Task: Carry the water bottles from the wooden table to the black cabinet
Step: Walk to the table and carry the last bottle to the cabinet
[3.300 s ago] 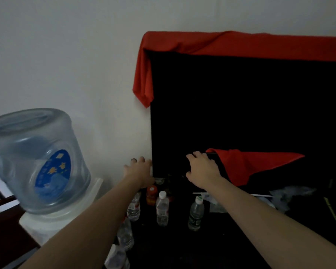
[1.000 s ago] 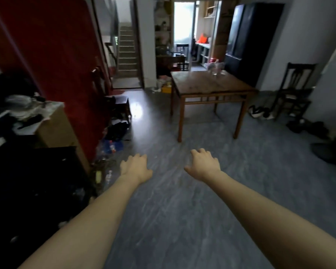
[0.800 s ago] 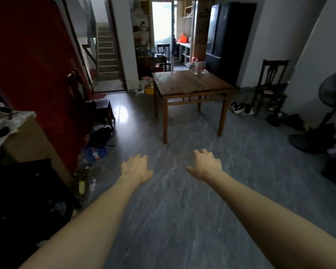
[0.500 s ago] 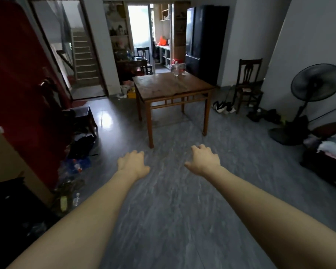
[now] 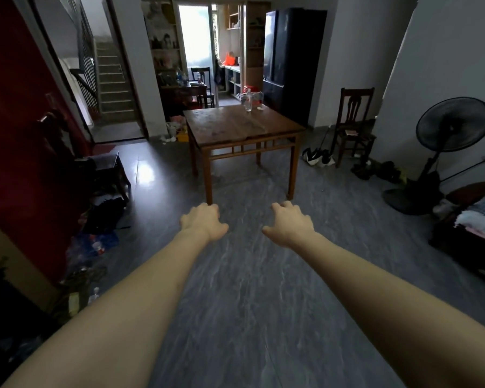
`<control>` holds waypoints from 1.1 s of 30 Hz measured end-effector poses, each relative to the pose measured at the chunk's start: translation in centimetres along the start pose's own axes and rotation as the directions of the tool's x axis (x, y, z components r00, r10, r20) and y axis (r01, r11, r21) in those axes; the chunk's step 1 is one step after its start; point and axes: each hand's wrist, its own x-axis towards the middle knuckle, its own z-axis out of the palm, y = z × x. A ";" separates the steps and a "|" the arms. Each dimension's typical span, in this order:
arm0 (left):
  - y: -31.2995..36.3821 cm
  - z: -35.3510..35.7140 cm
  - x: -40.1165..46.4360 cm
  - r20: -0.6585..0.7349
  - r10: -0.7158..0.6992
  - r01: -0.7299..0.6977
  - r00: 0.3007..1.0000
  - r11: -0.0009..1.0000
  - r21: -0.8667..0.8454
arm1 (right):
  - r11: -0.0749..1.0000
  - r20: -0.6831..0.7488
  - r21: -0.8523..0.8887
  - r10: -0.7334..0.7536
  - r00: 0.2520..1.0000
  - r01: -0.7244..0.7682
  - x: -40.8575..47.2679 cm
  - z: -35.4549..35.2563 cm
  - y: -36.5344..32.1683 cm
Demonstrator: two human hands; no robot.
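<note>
A wooden table (image 5: 235, 127) stands across the room ahead of me. A clear water bottle (image 5: 248, 102) stands near its far edge, with a crumpled clear plastic wrap beside it. My left hand (image 5: 203, 222) and my right hand (image 5: 289, 224) are stretched out in front of me over the grey floor, palms down, fingers loosely curled and holding nothing. Both hands are well short of the table. The black cabinet is out of view.
A red panel and a stool (image 5: 109, 166) with clutter line the left side. A dark chair (image 5: 353, 124), shoes and a standing fan (image 5: 448, 135) sit on the right, with a pile of cloth (image 5: 479, 214) at the far right. A black fridge (image 5: 291, 60) stands behind the table.
I have turned away from the black cabinet and its bottles to face the room. The view has swung right and the table has come nearer. Both hands stay empty.
</note>
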 end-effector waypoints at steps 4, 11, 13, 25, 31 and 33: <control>-0.7 -0.7 5.1 -0.025 0.012 -0.012 1.000 1.000 0.005 | 1.000 -0.011 0.006 0.000 1.000 0.000 4.7 -0.1 -0.4; -2.6 -2.5 17.4 -0.014 0.025 -0.025 1.000 0.999 0.026 | 1.000 0.014 -0.015 0.015 1.000 -0.015 15.7 -0.3 -1.4; -3.2 -3.8 21.4 -0.029 0.022 -0.022 0.999 0.999 0.028 | 0.999 -0.009 -0.017 0.036 0.999 -0.036 19.6 -0.9 -1.4; -0.9 -3.9 40.3 0.059 0.116 -0.122 0.992 0.987 0.108 | 0.993 -0.009 0.012 0.121 0.993 -0.121 37.4 -1.9 1.2; 3.3 -2.7 50.9 0.112 0.142 -0.158 0.983 0.977 0.146 | 0.988 0.000 0.037 0.147 0.989 -0.147 47.3 -1.8 5.0; 5.4 -2.8 55.0 0.111 0.155 -0.171 0.982 0.973 0.156 | 0.988 -0.006 0.035 0.149 0.989 -0.148 51.1 -2.1 7.0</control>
